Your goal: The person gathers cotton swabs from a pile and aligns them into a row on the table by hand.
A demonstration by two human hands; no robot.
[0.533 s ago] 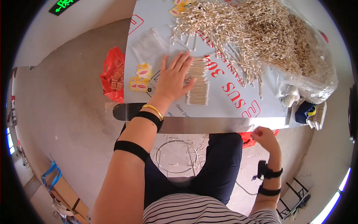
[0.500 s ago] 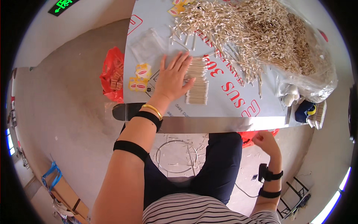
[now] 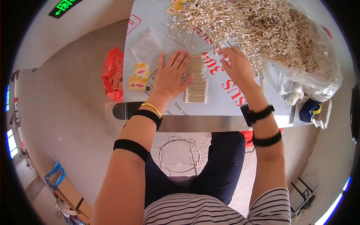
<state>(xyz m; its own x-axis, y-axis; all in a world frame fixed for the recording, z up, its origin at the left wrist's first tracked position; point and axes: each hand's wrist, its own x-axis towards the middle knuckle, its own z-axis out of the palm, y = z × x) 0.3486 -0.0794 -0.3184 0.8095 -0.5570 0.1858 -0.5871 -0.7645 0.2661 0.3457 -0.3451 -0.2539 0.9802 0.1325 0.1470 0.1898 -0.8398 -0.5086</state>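
Observation:
My left hand [image 3: 171, 75] lies flat on the table with its fingers spread, along the left side of a row of cotton swabs [image 3: 196, 90]. These swabs are lined up side by side in a neat stack running away from me. At the near edge of a big loose heap of cotton swabs [image 3: 240, 22] is my right hand [image 3: 239, 69]. Its fingers are bent with thumb and forefinger apart, close to a few stray swabs. I see nothing held in it, though the fingertips are small in view.
A clear plastic bag [image 3: 326, 78] wraps the heap's right side. Left lie a clear bag [image 3: 146, 43] and yellow packets [image 3: 138, 83]. A tape roll [image 3: 316, 109] sits at the right corner. A red bag [image 3: 110, 71] hangs beyond the table's left edge; swabs litter the floor.
My right hand has come up from below the table's front edge to the near side of the swab heap, and its fingers have spread. My left hand stays in place.

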